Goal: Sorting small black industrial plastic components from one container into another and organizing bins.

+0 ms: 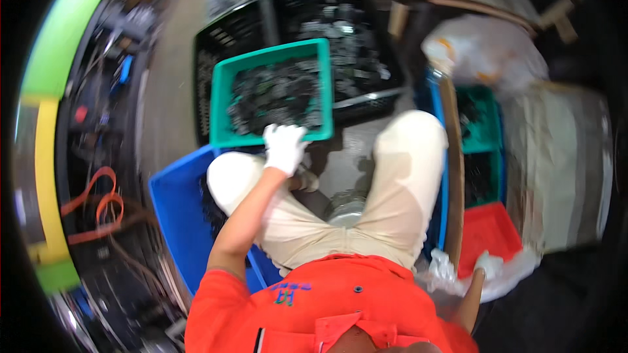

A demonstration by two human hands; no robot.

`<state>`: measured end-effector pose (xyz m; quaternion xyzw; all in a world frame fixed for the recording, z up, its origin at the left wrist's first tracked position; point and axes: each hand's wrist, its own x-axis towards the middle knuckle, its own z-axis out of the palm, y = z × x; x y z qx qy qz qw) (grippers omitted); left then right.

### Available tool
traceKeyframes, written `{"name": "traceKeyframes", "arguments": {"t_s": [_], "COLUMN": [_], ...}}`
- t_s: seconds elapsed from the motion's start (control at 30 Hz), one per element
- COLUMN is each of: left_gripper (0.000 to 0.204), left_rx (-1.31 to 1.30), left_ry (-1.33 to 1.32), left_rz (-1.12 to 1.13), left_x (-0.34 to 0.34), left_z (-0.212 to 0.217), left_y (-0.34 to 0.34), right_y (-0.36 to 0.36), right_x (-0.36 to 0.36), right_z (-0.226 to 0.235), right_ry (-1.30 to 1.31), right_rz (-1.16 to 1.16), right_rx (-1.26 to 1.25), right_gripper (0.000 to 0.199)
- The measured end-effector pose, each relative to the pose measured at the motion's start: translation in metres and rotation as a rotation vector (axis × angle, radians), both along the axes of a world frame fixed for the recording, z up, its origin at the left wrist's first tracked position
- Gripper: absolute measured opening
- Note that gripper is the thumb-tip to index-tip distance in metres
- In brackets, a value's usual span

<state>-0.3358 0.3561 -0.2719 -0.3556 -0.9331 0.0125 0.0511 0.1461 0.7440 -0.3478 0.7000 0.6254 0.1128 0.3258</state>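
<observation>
My left hand (pixel 286 148), in a white glove, is closed over the near rim of a green plastic bin (pixel 219 108). Many small dark flat pieces (pixel 278 95) fill much of that bin, which overlaps the front of a black crate. Far to the right, my white-gloved right hand (pixel 489 265) is at the near corner of a red tray (pixel 487 232). Its fingers are too blurred to make out. Crumpled clear plastic (pixel 507 284) lies around that tray's near side, close to my right wrist.
Behind the green bin stands a black crate (pixel 369 101) holding more dark pieces. A blue bin (pixel 176 209) is beside my left knee. To the right are a brown upright board (pixel 453 176), smaller green bins (pixel 485 147), a stuffed plastic bag (pixel 504 52) and a taped, wrapped box (pixel 556 170).
</observation>
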Motion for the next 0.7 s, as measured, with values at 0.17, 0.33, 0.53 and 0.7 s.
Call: {"name": "traceKeyframes", "arguments": {"t_s": [0.17,0.33,0.53,0.7], "left_gripper": [0.014,0.018,0.021,0.01], "left_rx": [0.077,0.184,0.188,0.2], "left_ry": [-0.084,0.003,0.013,0.093], "left_rz": [0.111,0.089,0.068,0.129], "left_x": [0.002,0.005,0.004,0.002], "left_z": [0.001,-0.016,-0.014,-0.009], "left_y": [0.017,0.001,0.025,0.028], "right_y": [0.001,0.035,0.07,0.026], "right_x": [-0.13,-0.247,-0.265,-0.292], "right_z": [0.09,0.026,-0.094,-0.034], "right_ry": [0.8,1.081,1.323,1.292], "right_rz": [0.466,0.694,0.451,0.6], "right_rx": [0.164,-0.072,-0.393,-0.345], "right_gripper": [0.039,0.034,0.034,0.036]}}
